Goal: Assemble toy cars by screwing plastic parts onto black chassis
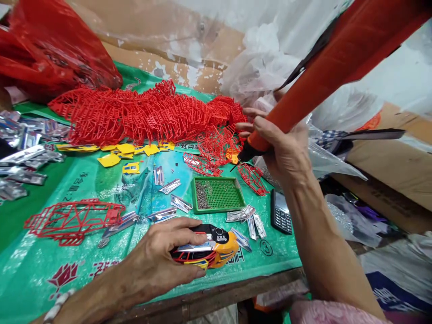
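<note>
My left hand (165, 258) grips a yellow and red toy car body (205, 252) with a black and silver top, pressed on the green table cover near the front edge. My right hand (280, 144) is raised at the right and holds an orange electric screwdriver (313, 85); its dark tip (236, 164) points down-left toward the green screw tray (218, 194), which holds small screws along its left side. Loose red cage frames (251, 177) lie just beside the tip.
A big heap of red plastic frames (145, 112) fills the back. One red frame (72, 220) lies front left. Yellow panels (124, 153), silver strips (170, 211) and a black phone (281, 216) lie around the tray. Red bag (50, 49) back left, plastic bags right.
</note>
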Available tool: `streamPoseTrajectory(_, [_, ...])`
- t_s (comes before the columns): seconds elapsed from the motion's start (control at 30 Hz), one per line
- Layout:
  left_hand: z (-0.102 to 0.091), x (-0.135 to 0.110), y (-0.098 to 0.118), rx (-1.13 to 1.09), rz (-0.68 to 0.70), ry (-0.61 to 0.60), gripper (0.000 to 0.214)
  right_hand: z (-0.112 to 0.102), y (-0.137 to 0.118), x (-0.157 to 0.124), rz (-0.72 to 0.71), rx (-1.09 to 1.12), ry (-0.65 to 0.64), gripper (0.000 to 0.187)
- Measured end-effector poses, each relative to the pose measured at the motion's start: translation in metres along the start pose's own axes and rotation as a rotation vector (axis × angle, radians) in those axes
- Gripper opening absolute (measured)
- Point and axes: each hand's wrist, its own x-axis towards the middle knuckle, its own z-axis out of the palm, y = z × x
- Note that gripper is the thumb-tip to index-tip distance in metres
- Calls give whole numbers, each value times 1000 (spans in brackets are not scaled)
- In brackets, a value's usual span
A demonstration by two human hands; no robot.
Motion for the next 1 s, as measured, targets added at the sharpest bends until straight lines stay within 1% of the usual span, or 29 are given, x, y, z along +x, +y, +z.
streamPoseTrajectory(0.07, [0, -2, -4, 18, 17, 1, 46, 9, 0, 7, 17, 38, -11, 36])
streamPoseTrajectory(0.13, [-1, -1, -5, 17, 20, -18, 46, 15, -4, 6, -10, 67, -2, 39])
streamPoseTrajectory(0.23, [-6, 6, 0, 10, 33, -37, 43, 17, -16, 2, -45, 106, -29, 42])
streamPoseTrajectory(0.27, [-8, 9, 2, 16, 31, -52, 43, 17, -20, 2, -38, 119, -59, 42])
streamPoseTrajectory(0.33, [-11, 15, 7, 31, 32, -51, 39, 17, -29, 1, 13, 152, -123, 42])
streamPoseTrajectory(0.43, [-11, 18, 10, 60, 48, -50, 37, 20, -33, -3, 106, 221, -135, 43])
streamPoseTrajectory(0.5, [-8, 16, 8, 70, 52, -27, 36, 22, -28, -10, 125, 238, -107, 38])
streamPoseTrajectory(0.6, [-3, 12, 2, 46, 35, 17, 34, 25, -12, -24, 72, 193, -45, 33])
streamPoseTrajectory(0.77, [-2, 10, -2, 25, 38, -33, 41, 29, 10, -44, 39, 121, 44, 38])
streamPoseTrajectory(0.9, [-4, 10, -1, 28, 10, -69, 41, 33, 15, -50, 21, 93, 109, 43])
streamPoseTrajectory(1.0, [-5, 10, 1, 24, 20, -80, 40, 35, 17, -50, 29, 121, 124, 45])
